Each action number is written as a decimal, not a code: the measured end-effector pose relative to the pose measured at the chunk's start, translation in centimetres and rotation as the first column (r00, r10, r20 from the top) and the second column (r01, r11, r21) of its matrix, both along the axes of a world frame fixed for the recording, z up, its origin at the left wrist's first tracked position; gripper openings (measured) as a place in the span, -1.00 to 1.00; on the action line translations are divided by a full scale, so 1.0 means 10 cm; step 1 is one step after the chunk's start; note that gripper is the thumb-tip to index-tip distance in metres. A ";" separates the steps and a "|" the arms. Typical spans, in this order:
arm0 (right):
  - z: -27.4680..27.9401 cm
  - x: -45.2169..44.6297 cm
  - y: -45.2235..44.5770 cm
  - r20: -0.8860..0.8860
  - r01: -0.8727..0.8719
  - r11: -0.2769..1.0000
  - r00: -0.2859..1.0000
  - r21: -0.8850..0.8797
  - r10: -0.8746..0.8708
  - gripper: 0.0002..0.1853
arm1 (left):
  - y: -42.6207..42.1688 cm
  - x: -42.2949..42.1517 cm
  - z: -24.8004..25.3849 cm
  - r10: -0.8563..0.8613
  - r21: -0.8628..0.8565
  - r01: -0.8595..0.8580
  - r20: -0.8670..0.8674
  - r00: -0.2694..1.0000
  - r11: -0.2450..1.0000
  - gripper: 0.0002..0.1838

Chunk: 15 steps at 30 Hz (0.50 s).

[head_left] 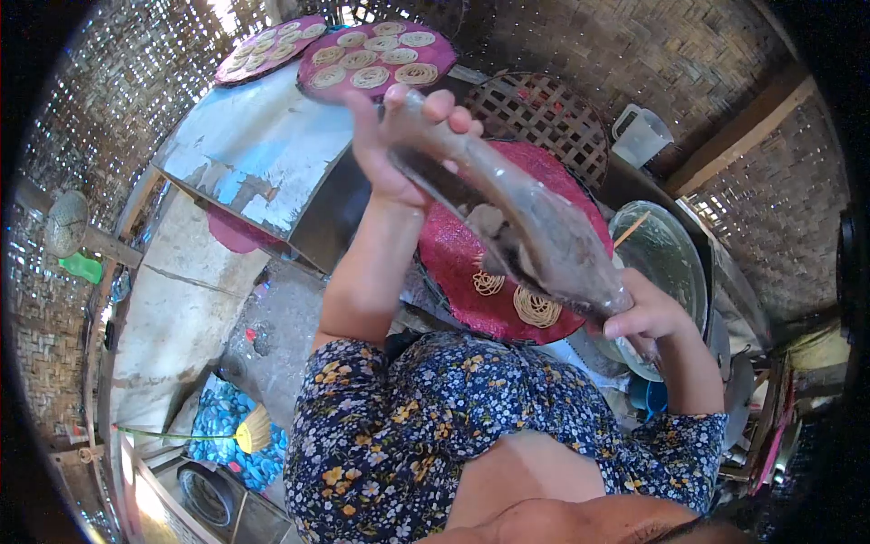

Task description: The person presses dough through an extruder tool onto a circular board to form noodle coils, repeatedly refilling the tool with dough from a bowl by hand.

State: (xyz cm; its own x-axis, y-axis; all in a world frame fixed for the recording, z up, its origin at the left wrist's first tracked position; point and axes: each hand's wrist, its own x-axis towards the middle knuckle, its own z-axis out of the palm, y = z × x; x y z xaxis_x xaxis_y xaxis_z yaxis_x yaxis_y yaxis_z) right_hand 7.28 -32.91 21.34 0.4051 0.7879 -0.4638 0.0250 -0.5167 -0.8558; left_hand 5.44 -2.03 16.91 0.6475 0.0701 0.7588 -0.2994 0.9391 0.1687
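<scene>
A long, glossy grey-brown thing point(544, 227), bag-like and tapering at both ends, slants across the view above the pink tray. A dark hollow with a pale lump in it shows along its lower side; I cannot make out its exact kind. My left hand point(412, 136) holds the upper end, fingers curled over it. At the lower end, my right hand point(651, 313) is closed around it with the thumb on top. Beneath it, a round pink tray point(453, 258) bears a coil of pale dough strands point(536, 306) and a smaller, looser coil point(488, 281).
Two more pink trays point(313, 83) with several coils lie on the worn counter point(217, 163). A large basin point(693, 245) with a stick in it stands at right. Behind are a woven rack point(535, 95) and a clear jug point(642, 136). A broom point(254, 431) lies lower left.
</scene>
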 end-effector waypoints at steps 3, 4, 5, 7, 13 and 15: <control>0.02 -0.10 -0.12 -0.016 -0.050 0.995 0.999 -0.086 0.048 -0.19 | -0.10 -0.15 -0.03 0.017 0.010 -0.017 0.020 1.000 1.000 -0.54; 0.04 -0.10 -0.17 0.022 -0.045 0.997 0.999 -0.067 0.047 -0.19 | -0.14 -0.16 -0.05 0.003 0.002 -0.004 0.033 0.999 1.000 -0.53; 0.07 -0.11 -0.20 0.058 -0.042 0.998 0.997 -0.048 0.045 -0.19 | -0.20 -0.16 -0.06 -0.009 -0.006 0.009 0.045 0.999 1.000 -0.53; 0.22 -0.13 -0.21 0.107 -0.010 0.996 0.994 -0.089 0.020 -0.19 | -0.29 -0.16 -0.05 -0.037 -0.040 0.039 0.050 0.998 0.998 -0.52; 0.17 -0.08 -0.04 0.296 -0.004 1.000 0.955 0.018 -0.002 -0.22 | -0.09 -0.14 0.16 0.099 0.023 -0.102 0.095 0.991 0.995 -0.58; 0.14 -0.13 0.01 0.244 -0.020 0.998 0.970 0.063 0.004 -0.24 | -0.07 -0.26 0.24 0.164 0.039 -0.164 0.009 0.986 0.986 -0.61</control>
State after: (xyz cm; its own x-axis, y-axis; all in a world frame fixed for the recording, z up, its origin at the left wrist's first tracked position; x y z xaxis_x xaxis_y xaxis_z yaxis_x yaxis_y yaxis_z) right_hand 5.94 -32.80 22.75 0.4902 0.8182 -0.3003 0.2425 -0.4590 -0.8547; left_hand 2.85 -2.73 19.27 0.6255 0.1452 0.7666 -0.4498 0.8699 0.2023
